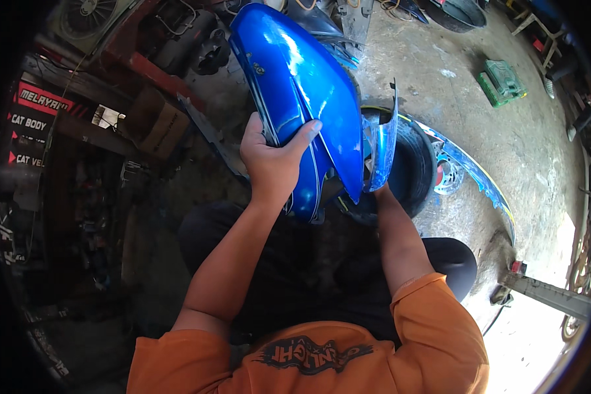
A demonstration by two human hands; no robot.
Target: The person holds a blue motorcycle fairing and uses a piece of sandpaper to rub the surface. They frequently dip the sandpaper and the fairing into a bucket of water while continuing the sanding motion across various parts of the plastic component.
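My left hand (272, 157) grips the near edge of a glossy blue motorcycle body panel (295, 85), thumb lying across its painted face. The panel stands tilted up in front of me, its tip pointing away. My right hand is hidden behind the panel's lower edge; only the wrist and forearm (397, 230) show, reaching under it. A thin translucent blue strip (382, 148) sticks up next to the panel's right side.
A black tyre (414, 167) lies on the concrete floor behind the panel, with a long blue curved fairing piece (486, 184) beside it. A green crate (502, 82) sits further right. Dark shelving and a cardboard box (157, 121) stand at left. A metal bar (548, 295) lies at lower right.
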